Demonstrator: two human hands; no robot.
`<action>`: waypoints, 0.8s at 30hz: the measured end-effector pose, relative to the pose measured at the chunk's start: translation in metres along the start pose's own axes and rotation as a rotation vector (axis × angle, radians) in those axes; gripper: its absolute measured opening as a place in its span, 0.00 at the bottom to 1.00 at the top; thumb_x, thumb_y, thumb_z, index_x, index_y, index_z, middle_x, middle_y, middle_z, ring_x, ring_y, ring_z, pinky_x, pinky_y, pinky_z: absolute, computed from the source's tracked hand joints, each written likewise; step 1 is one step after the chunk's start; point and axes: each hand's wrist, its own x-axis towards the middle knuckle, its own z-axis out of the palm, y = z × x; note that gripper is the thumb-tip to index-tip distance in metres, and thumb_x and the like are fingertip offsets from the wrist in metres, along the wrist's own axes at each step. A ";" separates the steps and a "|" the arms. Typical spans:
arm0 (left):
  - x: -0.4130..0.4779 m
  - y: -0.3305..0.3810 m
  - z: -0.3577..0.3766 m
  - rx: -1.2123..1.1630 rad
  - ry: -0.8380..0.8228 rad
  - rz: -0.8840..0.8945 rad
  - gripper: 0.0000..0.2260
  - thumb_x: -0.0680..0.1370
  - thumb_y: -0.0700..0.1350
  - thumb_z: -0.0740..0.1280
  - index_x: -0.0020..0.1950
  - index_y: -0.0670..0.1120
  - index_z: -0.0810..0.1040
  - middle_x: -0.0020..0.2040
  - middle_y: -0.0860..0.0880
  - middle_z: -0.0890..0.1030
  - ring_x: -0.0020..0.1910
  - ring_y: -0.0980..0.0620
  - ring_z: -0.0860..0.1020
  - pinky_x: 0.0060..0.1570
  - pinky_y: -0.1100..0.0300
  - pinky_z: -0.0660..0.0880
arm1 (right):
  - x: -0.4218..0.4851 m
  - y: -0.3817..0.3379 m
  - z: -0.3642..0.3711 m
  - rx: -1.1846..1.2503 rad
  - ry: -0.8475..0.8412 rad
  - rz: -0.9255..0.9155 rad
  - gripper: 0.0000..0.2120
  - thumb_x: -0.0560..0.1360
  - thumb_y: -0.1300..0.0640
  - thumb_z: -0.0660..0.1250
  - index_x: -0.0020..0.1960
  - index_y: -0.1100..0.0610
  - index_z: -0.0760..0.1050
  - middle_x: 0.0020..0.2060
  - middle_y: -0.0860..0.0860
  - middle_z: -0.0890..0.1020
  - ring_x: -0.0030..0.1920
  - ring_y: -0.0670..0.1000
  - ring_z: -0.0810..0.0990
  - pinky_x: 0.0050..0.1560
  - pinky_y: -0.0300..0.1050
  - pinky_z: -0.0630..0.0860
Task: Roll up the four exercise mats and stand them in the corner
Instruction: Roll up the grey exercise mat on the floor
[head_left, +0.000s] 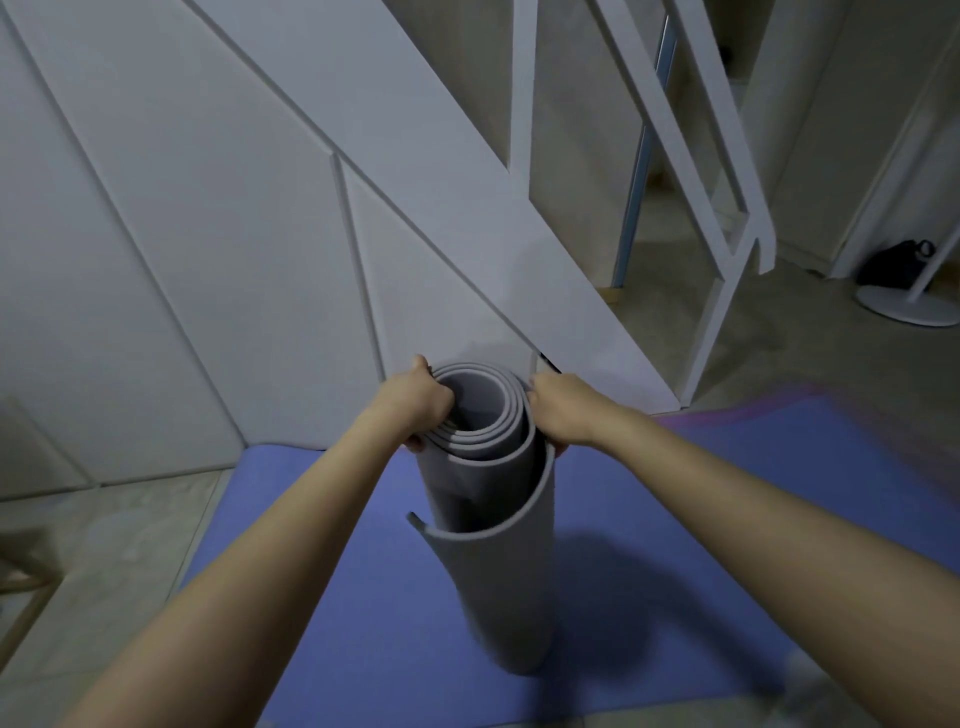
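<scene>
A blue mat (322, 597) lies flat on the floor (810, 338), and on it a rolled grey mat (498, 582) stands upright, its outer flap hanging loose at the left side. At the roll's top end the left grip (415, 402) curls its fingers over the rim into the coil, while the right grip (563, 410) clasps the opposite side of the rim. Beyond them rises a white panelled stair wall (415, 156) with a white railing (727, 156), and far right a dark bag (896, 265) sits beside a round white stand base (909, 306).
</scene>
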 end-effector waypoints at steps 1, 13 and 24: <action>0.001 -0.001 0.003 -0.061 -0.029 -0.015 0.15 0.78 0.40 0.55 0.63 0.39 0.62 0.51 0.37 0.72 0.27 0.43 0.76 0.22 0.57 0.73 | -0.001 0.003 0.001 0.032 -0.009 0.008 0.14 0.81 0.63 0.51 0.45 0.67 0.72 0.48 0.69 0.79 0.40 0.61 0.80 0.45 0.53 0.79; 0.009 -0.005 0.007 0.296 -0.081 0.156 0.26 0.78 0.51 0.64 0.70 0.41 0.60 0.65 0.39 0.69 0.60 0.39 0.74 0.57 0.50 0.71 | 0.011 0.001 0.011 -0.045 -0.040 -0.035 0.17 0.80 0.52 0.57 0.62 0.63 0.68 0.59 0.62 0.75 0.57 0.61 0.74 0.53 0.49 0.70; 0.003 0.005 0.012 0.348 0.252 0.234 0.11 0.76 0.42 0.63 0.57 0.42 0.74 0.55 0.39 0.78 0.53 0.37 0.76 0.44 0.51 0.71 | 0.004 -0.003 -0.001 0.006 -0.158 0.125 0.26 0.76 0.48 0.63 0.66 0.66 0.67 0.59 0.62 0.76 0.52 0.62 0.80 0.51 0.53 0.80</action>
